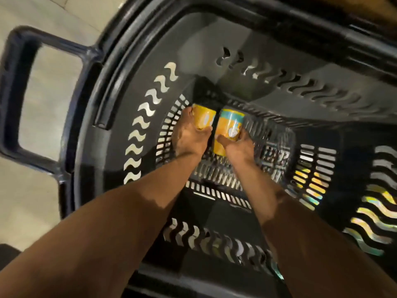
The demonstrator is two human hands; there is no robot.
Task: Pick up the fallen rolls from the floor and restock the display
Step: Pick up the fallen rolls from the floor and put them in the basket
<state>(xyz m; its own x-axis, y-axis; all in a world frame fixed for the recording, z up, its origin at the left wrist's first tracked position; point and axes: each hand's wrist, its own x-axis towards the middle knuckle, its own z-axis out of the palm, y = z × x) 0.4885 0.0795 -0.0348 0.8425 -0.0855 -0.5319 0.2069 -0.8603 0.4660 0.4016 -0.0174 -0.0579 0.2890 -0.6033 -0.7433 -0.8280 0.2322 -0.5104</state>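
My left hand (189,137) grips one yellow-wrapped cylindrical roll (205,118), my right hand (237,146) its teal-banded twin (229,125) (deep in a black slotted plastic basket (133,67)), so I'd travel vertically.

LEFT: left forearm (129,211) reaches from 7 o'clock toward 12; left hand (189,136) grips left roll (204,119) | RIGHT: right forearm (264,190) reaches from 5 o'clock toward 11; right hand (236,145) grips right roll (229,127)

A pale beige tiled floor (32,9) with faint grout lines fills the left side, softly lit. It shows through the looped handle and wavy slots of a large black plastic basket (279,24), whose right side lies in shadow.
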